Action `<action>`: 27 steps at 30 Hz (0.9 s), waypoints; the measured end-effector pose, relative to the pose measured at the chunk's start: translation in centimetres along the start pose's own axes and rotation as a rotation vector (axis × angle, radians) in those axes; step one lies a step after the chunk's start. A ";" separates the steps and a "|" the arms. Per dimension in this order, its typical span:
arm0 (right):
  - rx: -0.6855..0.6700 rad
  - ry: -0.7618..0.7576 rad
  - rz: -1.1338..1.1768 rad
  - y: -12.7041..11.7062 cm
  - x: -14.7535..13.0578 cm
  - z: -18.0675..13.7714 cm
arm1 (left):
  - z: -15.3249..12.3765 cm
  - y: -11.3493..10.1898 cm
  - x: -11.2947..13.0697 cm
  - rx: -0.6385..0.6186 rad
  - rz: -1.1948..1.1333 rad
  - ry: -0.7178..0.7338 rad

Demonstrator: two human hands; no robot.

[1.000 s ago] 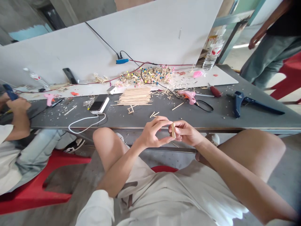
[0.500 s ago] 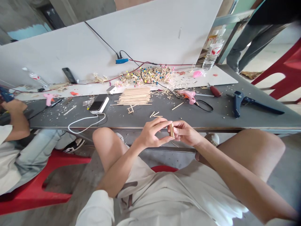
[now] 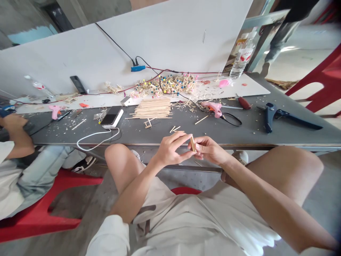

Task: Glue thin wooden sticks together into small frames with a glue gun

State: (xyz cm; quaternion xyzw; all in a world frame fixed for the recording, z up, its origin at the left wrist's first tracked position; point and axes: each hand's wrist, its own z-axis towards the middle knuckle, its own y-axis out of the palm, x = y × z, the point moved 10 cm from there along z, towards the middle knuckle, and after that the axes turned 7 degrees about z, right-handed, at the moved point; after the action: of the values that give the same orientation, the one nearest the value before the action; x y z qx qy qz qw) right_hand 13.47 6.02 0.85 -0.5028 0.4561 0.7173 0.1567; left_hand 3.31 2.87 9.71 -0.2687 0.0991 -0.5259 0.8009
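Between my two hands, over the table's front edge, is a small bundle of short wooden sticks [image 3: 193,143]. My left hand [image 3: 172,147] pinches its two ends between thumb and fingertips. From the other side my right hand [image 3: 209,150] grips it with thumb and fingers; how many sticks are in it I cannot tell. Just beyond the hands lie several short cut sticks [image 3: 175,129]. A small glued stick frame [image 3: 148,123] sits further left, in front of a stack of long wooden sticks [image 3: 152,108].
A pink glue gun [image 3: 214,108], a red-handled screwdriver [image 3: 243,103] and a blue cutter tool [image 3: 270,115] lie on the right. A white power bank [image 3: 113,118] with a cable is at left. Behind is a heap of ball-tipped sticks [image 3: 167,85]. Another person's hand [image 3: 14,122] works at far left.
The bundle has shifted slightly left and up and leans a little more, still in both hands. A person in the background at right has walked further away.
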 end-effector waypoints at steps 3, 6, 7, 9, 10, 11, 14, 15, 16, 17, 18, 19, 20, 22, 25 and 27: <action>-0.013 0.017 0.000 0.2 0.1 0.0 | -0.2 0.1 -0.3 -0.008 0.001 -0.024; -0.024 0.005 0.008 0.5 0.0 0.0 | -0.4 0.3 -0.4 -0.021 -0.001 -0.035; -0.030 0.001 0.011 0.6 0.0 0.0 | -0.4 0.4 -0.5 -0.026 -0.002 -0.038; -0.037 -0.003 0.013 0.7 0.0 0.0 | -0.4 0.4 -0.5 -0.033 -0.004 -0.039; -0.038 -0.004 0.013 0.7 0.0 0.0 | -0.4 0.4 -0.4 -0.033 -0.008 -0.037; -0.036 -0.002 0.012 0.6 0.0 0.0 | -0.3 0.4 -0.4 -0.033 -0.013 -0.036; -0.028 0.010 0.014 0.5 0.3 0.0 | -0.3 0.3 -0.3 -0.029 -0.032 -0.034; -0.026 0.015 0.014 0.5 0.3 0.0 | -0.3 0.3 -0.3 -0.030 -0.035 -0.035; -0.024 0.019 0.015 0.5 0.4 0.0 | -0.3 0.4 -0.3 -0.032 -0.036 -0.039; -0.023 0.023 0.015 0.5 0.5 0.0 | -0.3 0.4 -0.4 -0.033 -0.035 -0.043; -0.022 0.025 0.015 0.5 0.5 0.0 | -0.3 0.4 -0.3 -0.032 -0.034 -0.044; -0.023 0.025 0.015 0.5 0.5 0.0 | -0.2 0.4 -0.3 -0.028 -0.032 -0.046; -0.025 0.024 0.016 0.5 0.5 0.0 | -0.2 0.3 -0.3 -0.020 -0.031 -0.045; -0.032 0.022 0.013 0.6 0.5 -0.1 | -0.2 0.2 -0.2 -0.006 -0.033 -0.038; -0.028 0.013 -0.005 0.5 0.3 -0.1 | -0.3 0.4 -0.3 -0.009 -0.046 -0.043; -0.008 -0.004 -0.026 0.2 0.2 -0.1 | -0.4 0.6 -0.6 -0.029 -0.065 -0.064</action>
State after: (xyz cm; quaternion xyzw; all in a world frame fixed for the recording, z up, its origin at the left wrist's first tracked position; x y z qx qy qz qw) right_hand 13.30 5.74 0.80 -0.5078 0.4464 0.7181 0.1648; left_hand 3.39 3.51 8.98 -0.3000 0.0724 -0.5411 0.7823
